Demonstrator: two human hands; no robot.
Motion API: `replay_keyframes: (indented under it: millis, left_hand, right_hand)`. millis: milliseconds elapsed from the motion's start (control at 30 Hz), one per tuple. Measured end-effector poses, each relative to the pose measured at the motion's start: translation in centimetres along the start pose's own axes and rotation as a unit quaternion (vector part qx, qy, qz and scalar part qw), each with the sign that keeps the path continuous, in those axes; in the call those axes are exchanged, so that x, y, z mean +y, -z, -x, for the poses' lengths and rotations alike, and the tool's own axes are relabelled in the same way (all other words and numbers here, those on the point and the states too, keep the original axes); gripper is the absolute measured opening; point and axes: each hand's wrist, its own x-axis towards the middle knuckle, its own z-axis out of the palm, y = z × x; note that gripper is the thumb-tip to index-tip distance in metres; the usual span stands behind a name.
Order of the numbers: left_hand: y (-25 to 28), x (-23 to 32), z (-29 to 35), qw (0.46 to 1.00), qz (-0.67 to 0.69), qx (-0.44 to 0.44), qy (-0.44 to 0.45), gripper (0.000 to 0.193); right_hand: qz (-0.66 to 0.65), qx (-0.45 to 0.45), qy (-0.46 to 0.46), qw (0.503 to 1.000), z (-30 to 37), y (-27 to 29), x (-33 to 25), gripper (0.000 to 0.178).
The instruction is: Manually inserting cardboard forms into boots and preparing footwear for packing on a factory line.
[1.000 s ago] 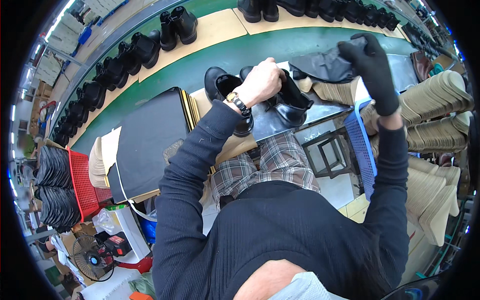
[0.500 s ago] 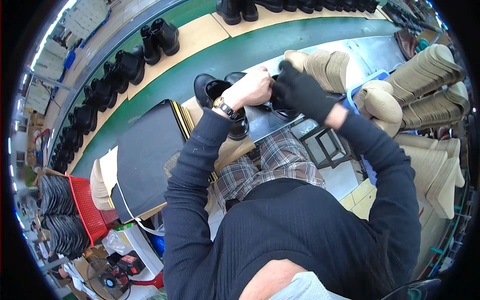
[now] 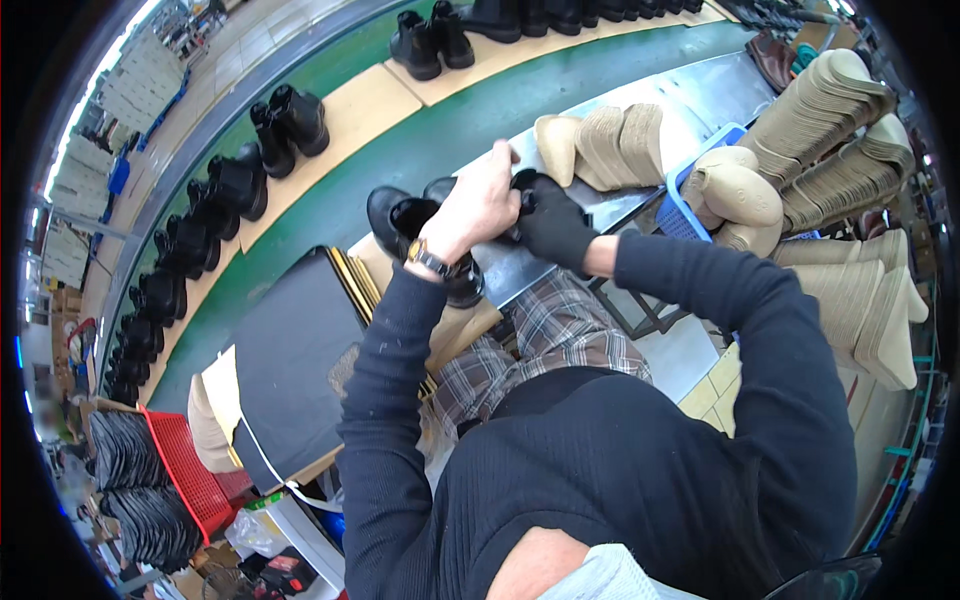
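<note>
My left hand (image 3: 478, 208), bare with a wristwatch, grips a black boot (image 3: 520, 190) at the middle of the metal work surface (image 3: 690, 95). My right hand (image 3: 553, 230), in a black glove, holds the same boot from the right side, touching my left hand. A second black boot (image 3: 400, 215) lies just left of my left wrist. Most of the held boot is hidden under both hands.
Tan insoles (image 3: 600, 135) stand in a row behind the hands. A blue basket (image 3: 672, 205) holds more, with tall insole stacks (image 3: 850, 150) at right. Black boots (image 3: 285, 120) line the green conveyor (image 3: 440, 130). A black flat case (image 3: 285, 350) and a red crate (image 3: 185, 465) sit at left.
My right hand came down from the upper right, where it held a dark piece, and joined my left hand on the boot. The view shifted so the insoles now show behind.
</note>
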Motion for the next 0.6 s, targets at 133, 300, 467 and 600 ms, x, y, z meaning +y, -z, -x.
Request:
replay_keyframes:
  millis: [133,300,467,600]
  left_hand:
    - [1.4,1.8,0.8,1.000,-0.008,-0.009,-0.007,0.040]
    - [5.1,6.4,3.8,0.977,-0.095,0.186,-0.035,0.044]
    - [10.0,6.8,6.9,0.915,0.036,0.387,-0.113,0.086]
    - [9.5,8.5,8.1,0.807,0.390,0.353,-0.269,0.100]
  right_hand:
    - [-0.154,-0.048,-0.020,0.987,-3.1,-2.1,3.9,0.027]
    - [-0.105,-0.073,0.102,0.987,-2.5,2.5,4.0,0.020]
    - [-0.060,-0.066,0.420,0.903,2.8,9.3,-4.9,0.037]
    - [-0.150,-0.153,0.468,0.857,4.6,6.2,-5.9,0.045]
